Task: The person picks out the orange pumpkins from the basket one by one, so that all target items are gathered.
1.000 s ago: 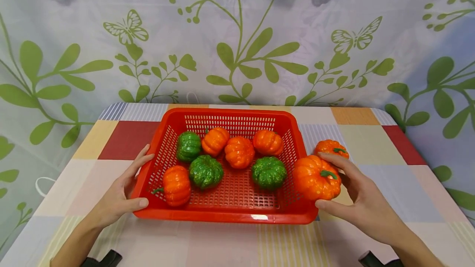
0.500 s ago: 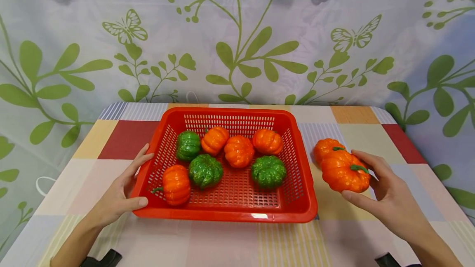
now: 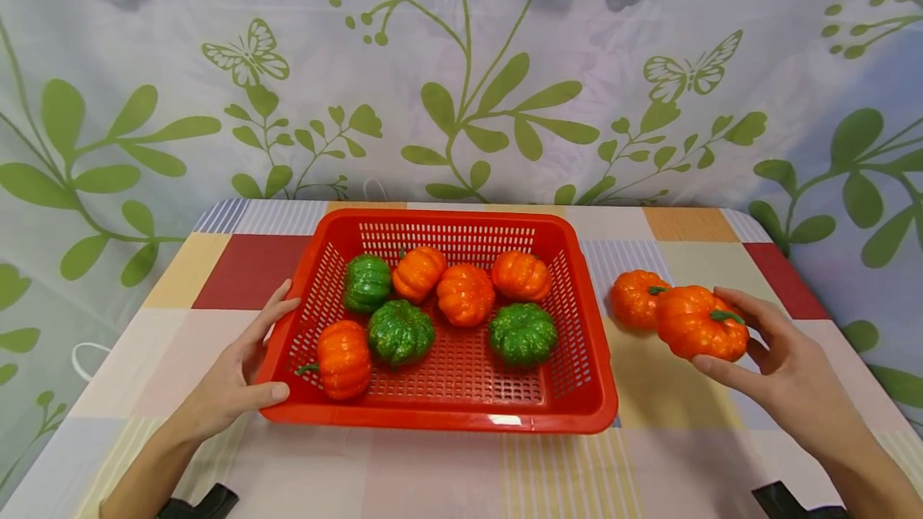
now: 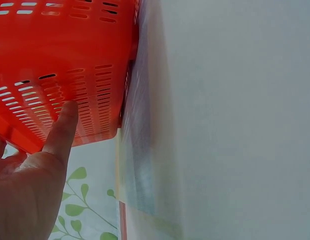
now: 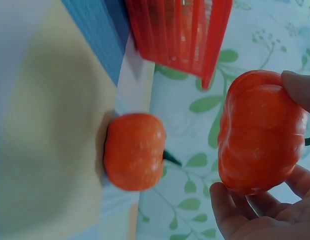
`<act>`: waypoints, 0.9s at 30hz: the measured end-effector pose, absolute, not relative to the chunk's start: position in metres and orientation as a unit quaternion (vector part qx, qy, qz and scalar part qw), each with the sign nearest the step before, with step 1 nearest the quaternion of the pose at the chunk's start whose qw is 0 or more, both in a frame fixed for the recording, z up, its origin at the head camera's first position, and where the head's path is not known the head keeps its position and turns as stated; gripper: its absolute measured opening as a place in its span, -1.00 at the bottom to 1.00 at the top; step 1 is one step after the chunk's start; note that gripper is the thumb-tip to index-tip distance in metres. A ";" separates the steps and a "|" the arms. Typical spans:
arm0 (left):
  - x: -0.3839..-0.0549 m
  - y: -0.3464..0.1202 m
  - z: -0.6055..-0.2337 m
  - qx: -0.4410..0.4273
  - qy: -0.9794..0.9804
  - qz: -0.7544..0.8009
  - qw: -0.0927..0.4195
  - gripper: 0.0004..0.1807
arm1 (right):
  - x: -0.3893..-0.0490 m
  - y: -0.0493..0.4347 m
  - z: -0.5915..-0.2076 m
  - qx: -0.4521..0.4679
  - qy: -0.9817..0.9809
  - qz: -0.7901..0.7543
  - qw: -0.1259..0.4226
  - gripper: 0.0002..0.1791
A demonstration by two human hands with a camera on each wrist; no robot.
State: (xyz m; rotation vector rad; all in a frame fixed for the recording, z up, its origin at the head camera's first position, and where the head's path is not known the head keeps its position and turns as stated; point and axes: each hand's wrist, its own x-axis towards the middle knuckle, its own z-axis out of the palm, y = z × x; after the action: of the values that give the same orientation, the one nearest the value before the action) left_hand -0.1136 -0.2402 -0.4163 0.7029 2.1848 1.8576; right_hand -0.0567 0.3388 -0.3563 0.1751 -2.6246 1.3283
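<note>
Right hand [image 3: 796, 375] clasps a ribbed orange pumpkin [image 3: 695, 324] over the table [image 3: 433, 467], right of a red slotted plastic basket [image 3: 447, 416] that the spread left hand [image 3: 225, 384] touches. Left wrist view: a straight digit [image 4: 62, 131] meets its wall [image 4: 30, 57]. Right wrist view: thumb [image 5: 301, 91] and fingers [image 5: 226, 206] span the pumpkin.

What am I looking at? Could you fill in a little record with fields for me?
Left hand grip: touching the left side of the red basket
Right hand grip: holding one orange pumpkin above the patchwork tablecloth
Inside basket: three green pumpkins, four orange pumpkins
Right of basket: another orange pumpkin, on the tablecloth
Backdrop: printed leaves, butterflies
</note>
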 end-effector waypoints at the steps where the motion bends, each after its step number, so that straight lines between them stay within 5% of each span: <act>1: -0.114 -0.240 -0.416 0.236 0.738 0.625 0.094 -0.06 | -0.058 0.343 -0.357 0.053 -0.888 0.447 0.090 -0.16; 27: -0.113 -0.240 -0.416 0.231 0.733 0.632 0.097 -0.06 | -0.091 0.400 -0.395 -0.111 -0.900 0.420 0.026 -0.11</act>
State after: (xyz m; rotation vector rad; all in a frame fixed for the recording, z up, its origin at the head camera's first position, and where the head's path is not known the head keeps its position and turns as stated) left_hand -0.1131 -0.2396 -0.4163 0.6837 2.1721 1.8714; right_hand -0.0909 0.3996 -0.3948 -0.3432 -2.7817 1.2994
